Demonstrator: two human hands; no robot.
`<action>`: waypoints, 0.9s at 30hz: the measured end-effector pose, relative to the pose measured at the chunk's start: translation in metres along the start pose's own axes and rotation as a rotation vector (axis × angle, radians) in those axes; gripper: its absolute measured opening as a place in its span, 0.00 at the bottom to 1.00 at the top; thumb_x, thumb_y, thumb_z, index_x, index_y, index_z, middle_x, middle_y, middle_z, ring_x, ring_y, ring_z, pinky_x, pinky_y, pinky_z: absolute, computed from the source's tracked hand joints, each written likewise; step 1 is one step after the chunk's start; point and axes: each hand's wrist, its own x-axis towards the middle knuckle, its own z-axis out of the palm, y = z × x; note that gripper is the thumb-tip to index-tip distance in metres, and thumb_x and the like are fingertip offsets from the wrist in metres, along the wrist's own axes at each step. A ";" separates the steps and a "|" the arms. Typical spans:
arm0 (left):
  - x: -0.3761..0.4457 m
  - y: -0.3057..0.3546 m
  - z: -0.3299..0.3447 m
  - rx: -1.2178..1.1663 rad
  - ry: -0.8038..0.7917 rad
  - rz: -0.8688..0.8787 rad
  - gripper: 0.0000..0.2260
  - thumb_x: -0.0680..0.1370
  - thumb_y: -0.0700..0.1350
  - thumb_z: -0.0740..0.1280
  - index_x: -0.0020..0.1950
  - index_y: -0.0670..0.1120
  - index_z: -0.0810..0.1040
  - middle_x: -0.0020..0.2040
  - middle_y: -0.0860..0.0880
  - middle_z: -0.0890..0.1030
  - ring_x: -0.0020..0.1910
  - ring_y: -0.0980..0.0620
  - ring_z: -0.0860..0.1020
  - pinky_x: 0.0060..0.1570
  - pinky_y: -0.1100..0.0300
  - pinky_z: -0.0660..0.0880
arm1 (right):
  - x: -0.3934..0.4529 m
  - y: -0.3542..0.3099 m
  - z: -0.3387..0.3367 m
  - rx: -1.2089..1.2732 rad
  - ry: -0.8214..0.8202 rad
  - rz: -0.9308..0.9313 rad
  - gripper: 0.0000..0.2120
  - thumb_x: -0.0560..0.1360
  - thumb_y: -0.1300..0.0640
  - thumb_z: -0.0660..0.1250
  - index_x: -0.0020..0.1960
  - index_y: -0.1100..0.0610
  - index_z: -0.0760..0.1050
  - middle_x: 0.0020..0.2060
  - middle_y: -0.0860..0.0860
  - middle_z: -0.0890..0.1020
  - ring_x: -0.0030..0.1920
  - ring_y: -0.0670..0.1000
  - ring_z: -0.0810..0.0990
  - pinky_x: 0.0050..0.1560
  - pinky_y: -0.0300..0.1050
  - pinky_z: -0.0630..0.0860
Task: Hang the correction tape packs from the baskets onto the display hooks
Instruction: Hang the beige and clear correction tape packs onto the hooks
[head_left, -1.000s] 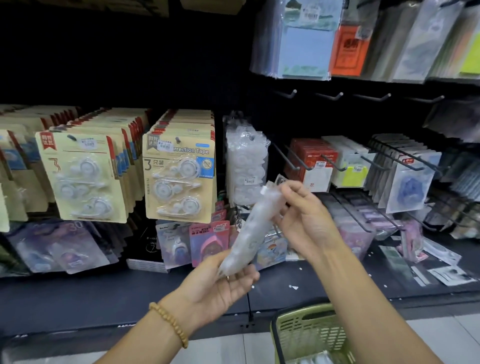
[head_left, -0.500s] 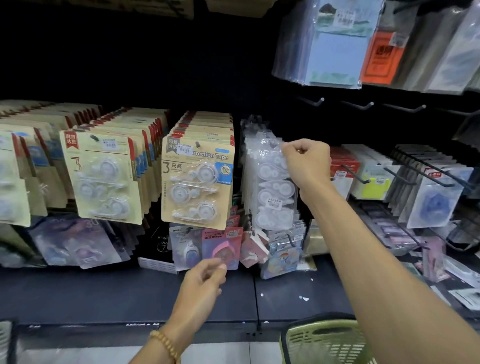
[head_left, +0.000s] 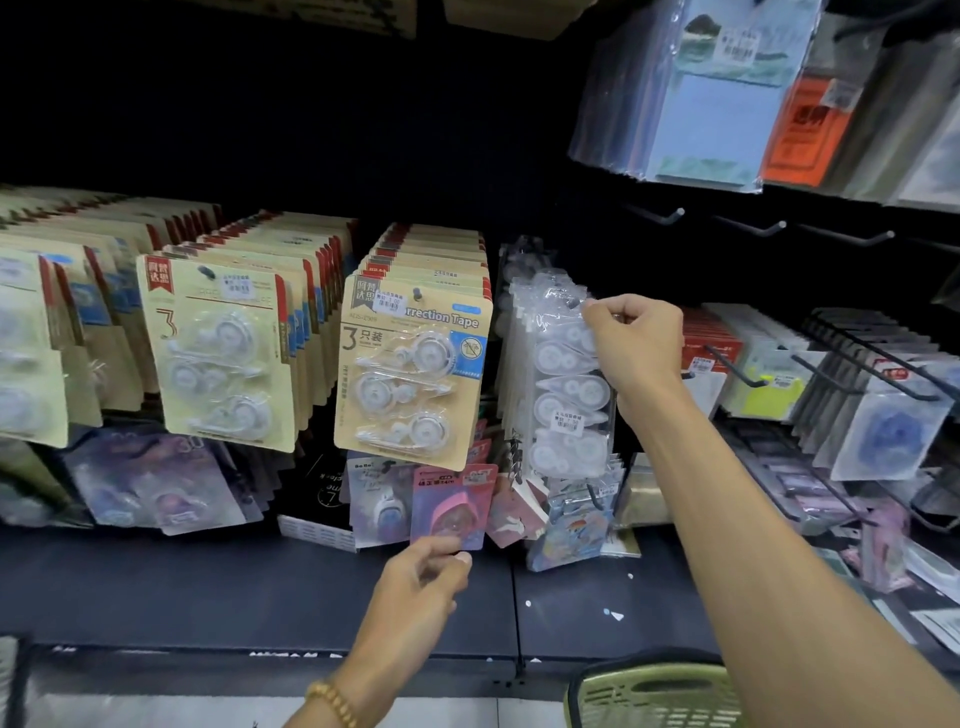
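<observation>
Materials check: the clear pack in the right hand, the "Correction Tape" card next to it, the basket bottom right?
Clear pack: looks like thin glossy transparent film; it glints and crinkles at the top where the right hand pinches it.
Correction Tape card: matte tan cardboard, printed, with clear moulded plastic blisters over three dispensers.
Basket: probably rigid moulded plastic, olive green, slotted wall.

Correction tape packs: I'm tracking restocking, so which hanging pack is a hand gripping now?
The clear plastic pack, right of the two beige carded stacks; the right hand pinches its top. The carded packs hang untouched.

Clear pack (head_left: 566, 384), beige cards (head_left: 415, 358), perhaps olive-green basket (head_left: 660, 696).
</observation>
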 end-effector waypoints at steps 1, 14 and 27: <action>0.001 -0.001 0.000 -0.002 0.001 -0.003 0.07 0.82 0.46 0.67 0.58 0.51 0.80 0.52 0.46 0.83 0.53 0.52 0.83 0.51 0.61 0.79 | 0.001 0.002 0.002 0.008 0.001 0.014 0.12 0.78 0.60 0.70 0.36 0.53 0.80 0.34 0.46 0.82 0.35 0.43 0.77 0.45 0.38 0.74; 0.012 -0.015 0.001 0.008 0.060 -0.050 0.04 0.81 0.47 0.69 0.55 0.53 0.80 0.51 0.50 0.84 0.52 0.50 0.84 0.61 0.49 0.78 | 0.038 0.030 0.049 -0.039 0.126 0.034 0.08 0.79 0.58 0.68 0.42 0.54 0.82 0.37 0.44 0.80 0.43 0.47 0.77 0.46 0.45 0.76; -0.023 -0.030 0.007 0.119 -0.026 0.021 0.04 0.81 0.46 0.68 0.54 0.53 0.80 0.52 0.51 0.84 0.54 0.52 0.82 0.62 0.47 0.77 | -0.099 0.095 -0.065 0.010 0.004 0.196 0.03 0.81 0.55 0.67 0.49 0.49 0.79 0.47 0.49 0.84 0.53 0.51 0.83 0.62 0.57 0.78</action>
